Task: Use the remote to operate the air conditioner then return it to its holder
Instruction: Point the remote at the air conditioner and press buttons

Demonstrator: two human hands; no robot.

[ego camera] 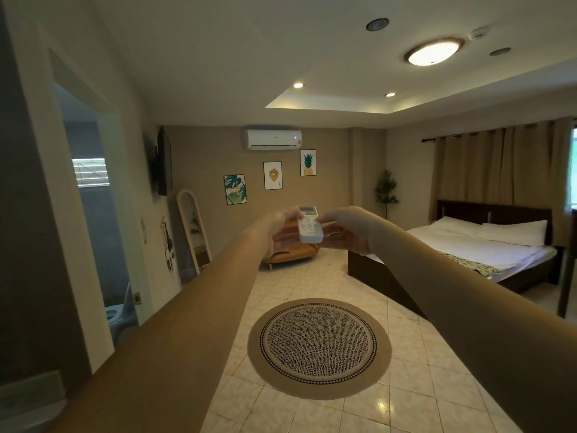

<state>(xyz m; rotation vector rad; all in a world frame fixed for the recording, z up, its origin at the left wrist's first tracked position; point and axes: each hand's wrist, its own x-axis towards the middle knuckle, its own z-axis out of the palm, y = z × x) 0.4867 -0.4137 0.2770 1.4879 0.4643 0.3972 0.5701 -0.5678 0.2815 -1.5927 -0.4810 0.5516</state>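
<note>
A white remote (pixel 309 225) with a small screen at its top is held up at arm's length in the middle of the view. My left hand (pixel 281 232) grips it from the left and underneath. My right hand (pixel 345 228) reaches in from the right, its fingertips resting on the remote's buttons. The remote points toward a white air conditioner (pixel 274 139) mounted high on the far wall, with a small lit display on its right side. No remote holder is in view.
A bed (pixel 487 251) with white sheets fills the right side. A round patterned rug (pixel 318 346) lies on the tiled floor. An orange seat (pixel 290 256) stands by the far wall. A leaning mirror (pixel 192 229) and an open doorway (pixel 93 214) are at the left.
</note>
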